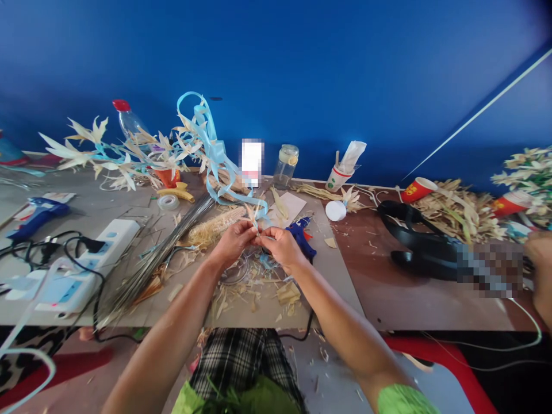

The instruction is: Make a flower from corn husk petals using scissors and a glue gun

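Note:
My left hand (237,238) and my right hand (281,245) meet above the table, fingertips pinched together. Between them is a small corn husk piece (250,213) with a light blue strip (261,211) at it; the fingers hide its lower part. Loose husk scraps (248,296) lie below my hands. To the left are a bundle of thin wires (164,253) and a pale corn husk clump (215,227). A blue glue gun (302,236) lies just right of my right hand. Behind my hands hangs a looped blue ribbon (214,152) beside husk flower stems (125,152).
A white power strip (107,253) with black cables and another blue glue gun (41,217) lie left. A glass jar (286,167) and a paper cup (338,179) stand by the blue wall. Rightward are black headphones (414,261), a husk pile (457,210) and another person's hand (541,276).

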`<state>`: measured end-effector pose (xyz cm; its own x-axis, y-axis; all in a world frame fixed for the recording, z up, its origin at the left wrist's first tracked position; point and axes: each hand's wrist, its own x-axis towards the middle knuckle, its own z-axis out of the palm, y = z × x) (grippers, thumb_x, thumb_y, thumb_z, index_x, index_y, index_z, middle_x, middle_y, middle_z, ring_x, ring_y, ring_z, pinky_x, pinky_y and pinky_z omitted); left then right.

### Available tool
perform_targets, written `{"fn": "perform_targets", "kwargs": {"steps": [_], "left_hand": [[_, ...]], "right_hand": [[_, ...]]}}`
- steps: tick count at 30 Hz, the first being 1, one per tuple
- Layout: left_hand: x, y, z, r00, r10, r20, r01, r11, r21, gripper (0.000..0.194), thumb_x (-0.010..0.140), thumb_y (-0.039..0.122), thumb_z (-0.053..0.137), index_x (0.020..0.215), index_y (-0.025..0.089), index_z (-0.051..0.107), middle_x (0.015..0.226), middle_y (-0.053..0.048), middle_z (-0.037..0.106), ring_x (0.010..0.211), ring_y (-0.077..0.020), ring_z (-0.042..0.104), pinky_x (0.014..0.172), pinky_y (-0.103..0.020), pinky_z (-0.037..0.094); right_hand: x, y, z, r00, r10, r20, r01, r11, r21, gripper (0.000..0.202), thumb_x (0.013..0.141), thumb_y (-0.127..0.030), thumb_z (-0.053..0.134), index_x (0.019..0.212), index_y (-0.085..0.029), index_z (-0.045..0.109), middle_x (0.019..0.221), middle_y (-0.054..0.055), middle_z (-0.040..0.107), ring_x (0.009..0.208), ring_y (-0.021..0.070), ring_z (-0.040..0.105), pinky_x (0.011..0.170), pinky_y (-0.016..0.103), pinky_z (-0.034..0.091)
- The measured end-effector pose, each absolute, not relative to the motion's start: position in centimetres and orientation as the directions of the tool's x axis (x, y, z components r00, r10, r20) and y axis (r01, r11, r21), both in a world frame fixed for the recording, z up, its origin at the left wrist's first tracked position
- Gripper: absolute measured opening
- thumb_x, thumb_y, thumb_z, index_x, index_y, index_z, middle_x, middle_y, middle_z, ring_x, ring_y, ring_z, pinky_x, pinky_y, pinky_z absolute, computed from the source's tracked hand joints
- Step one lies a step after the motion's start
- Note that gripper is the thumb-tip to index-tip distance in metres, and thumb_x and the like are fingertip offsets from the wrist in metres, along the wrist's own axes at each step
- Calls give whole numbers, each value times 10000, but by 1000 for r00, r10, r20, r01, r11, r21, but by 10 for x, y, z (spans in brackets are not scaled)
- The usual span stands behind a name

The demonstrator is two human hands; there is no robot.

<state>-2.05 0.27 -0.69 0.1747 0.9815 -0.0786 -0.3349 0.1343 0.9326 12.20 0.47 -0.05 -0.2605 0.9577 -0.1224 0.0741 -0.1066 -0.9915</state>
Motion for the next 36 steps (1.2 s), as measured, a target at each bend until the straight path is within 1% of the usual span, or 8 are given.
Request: {"fn": "perform_targets", "kwargs": {"steps": [5, 10, 16, 18, 21, 23, 29, 36], "left_hand": [[-21, -1, -2, 305, 947, -99, -420, 228, 878, 284, 678, 309, 728, 861, 129, 608, 723, 0, 586, 598, -76, 528, 618, -216, 431], [-18, -1, -5, 320, 939, -125, -482, 275, 832, 265, 683, 277, 736, 881, 136, 629, 711, -6, 591, 580, -77, 537, 594, -208, 435], [-20, 2, -8, 320, 938, -133, -505, 287, 814, 306, 694, 260, 730, 959, 119, 669, 712, -26, 606, 605, -76, 534, 596, -194, 429], [-22, 2, -6, 292, 950, -108, -537, 256, 804, 287, 692, 266, 732, 935, 126, 677, 652, -9, 585, 580, -76, 520, 595, -206, 431], [-24, 3, -1, 218, 974, -57, -577, 176, 798, 176, 658, 253, 753, 745, 120, 677, 579, 6, 553, 549, -76, 499, 603, -227, 438], [-26, 4, 1, 192, 980, -56, -572, 158, 805, 170, 624, 231, 770, 637, 110, 651, 560, 2, 549, 541, -77, 495, 594, -231, 436], [-28, 5, 3, 188, 978, -91, -557, 182, 811, 244, 581, 224, 791, 751, 88, 680, 532, 12, 530, 518, -73, 482, 551, -213, 408], [-27, 3, 4, 211, 973, -95, -548, 198, 813, 208, 614, 208, 767, 728, 106, 627, 598, 0, 574, 520, -68, 488, 545, -214, 402]], "right_hand": [[123, 6, 1, -237, 962, -136, -38, -149, -988, 271, 603, -395, 702, 651, -151, 593, 556, -18, 592, 484, 73, 429, 500, 220, 308], [126, 11, -5, -243, 954, -173, -66, -194, -979, 292, 590, -400, 723, 689, -155, 601, 542, -18, 593, 490, 89, 477, 489, 222, 312], [125, 13, -8, -308, 928, -209, -61, -239, -969, 291, 581, -408, 731, 650, -161, 594, 541, -28, 575, 443, 61, 392, 447, 220, 228], [124, 12, -7, -307, 927, -217, -56, -246, -968, 297, 561, -404, 742, 631, -162, 585, 517, -46, 538, 419, 47, 334, 439, 223, 199], [123, 12, -5, -299, 928, -223, -45, -247, -968, 324, 535, -416, 757, 618, -164, 569, 460, -79, 432, 406, 42, 284, 440, 227, 181], [123, 12, -5, -309, 924, -224, -40, -248, -968, 335, 532, -419, 761, 623, -164, 562, 463, -86, 404, 408, 41, 278, 445, 229, 182], [121, 10, -6, -340, 909, -240, -26, -264, -964, 333, 536, -414, 756, 644, -161, 568, 498, -79, 421, 431, 43, 282, 461, 229, 178], [121, 7, -4, -317, 935, -159, 14, -163, -987, 289, 562, -401, 731, 616, -159, 583, 520, -62, 464, 483, 59, 321, 496, 231, 224]]}}
